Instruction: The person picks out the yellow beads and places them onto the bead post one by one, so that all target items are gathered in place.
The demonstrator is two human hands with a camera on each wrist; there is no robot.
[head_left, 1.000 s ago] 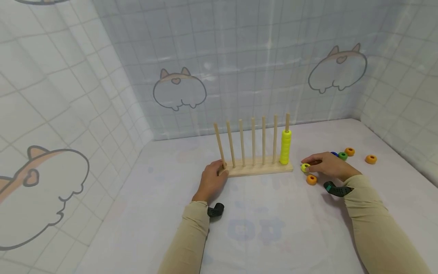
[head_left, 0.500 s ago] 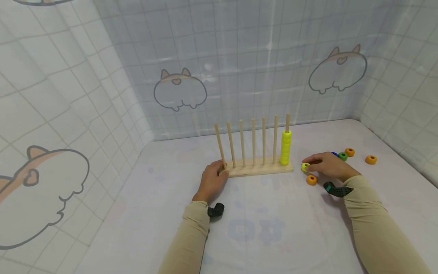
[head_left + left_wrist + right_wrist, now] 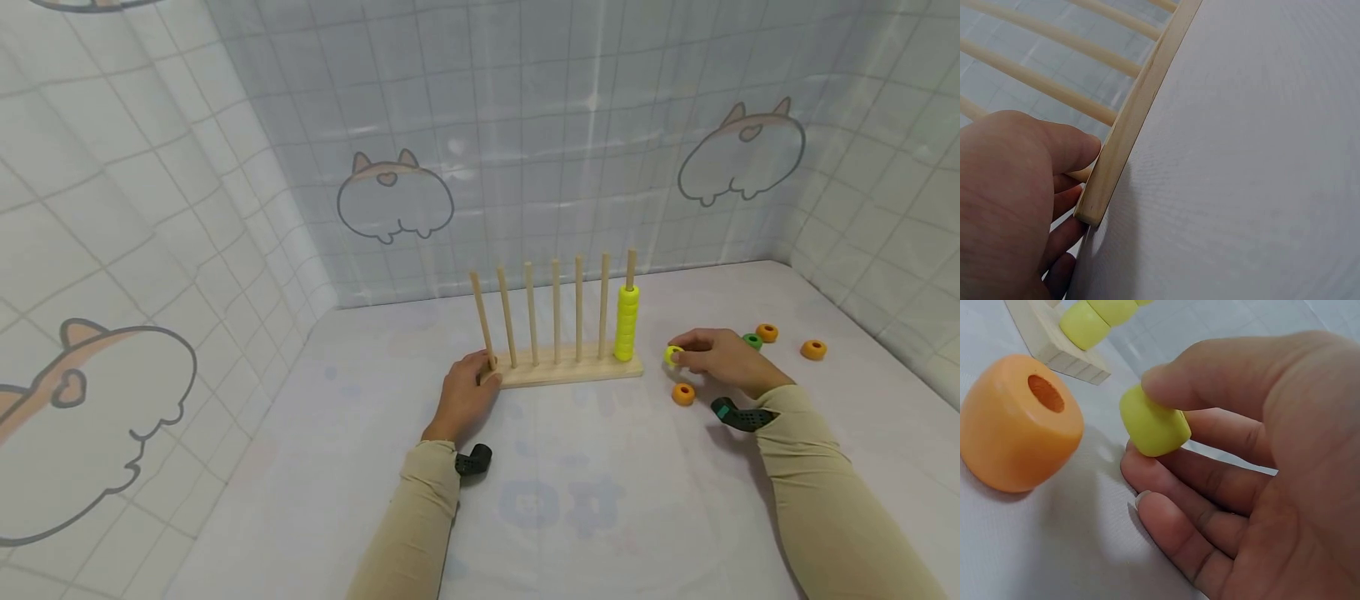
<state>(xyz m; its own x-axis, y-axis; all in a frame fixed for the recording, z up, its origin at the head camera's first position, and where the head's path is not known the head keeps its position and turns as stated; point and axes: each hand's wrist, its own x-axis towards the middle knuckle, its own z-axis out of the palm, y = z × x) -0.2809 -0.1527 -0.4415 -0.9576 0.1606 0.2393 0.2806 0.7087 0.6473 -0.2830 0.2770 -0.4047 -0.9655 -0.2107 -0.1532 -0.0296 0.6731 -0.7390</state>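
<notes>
A wooden rack (image 3: 566, 373) with a row of upright pegs stands mid-table. Its rightmost peg carries a stack of yellow beads (image 3: 626, 325); the other pegs are bare. My left hand (image 3: 467, 393) grips the rack's left end, thumb at the front edge of the base (image 3: 1129, 131) in the left wrist view. Right of the rack, my right hand (image 3: 723, 360) pinches a single yellow bead (image 3: 1155, 425) between thumb and fingers, close over the table. Just in front of that hand lies an orange bead (image 3: 1019, 434), its hole facing up.
Beyond my right hand, a green bead (image 3: 752, 341) and an orange bead (image 3: 767, 332) lie close together. Another orange bead (image 3: 813, 349) sits farther right. Tile-patterned sheeting (image 3: 510, 150) with cartoon animals rises behind the table and at both sides.
The right hand has lifted the yellow bead slightly and shifted a little away from me. A blue bead seen behind that hand earlier is now hidden. My left hand stays put.
</notes>
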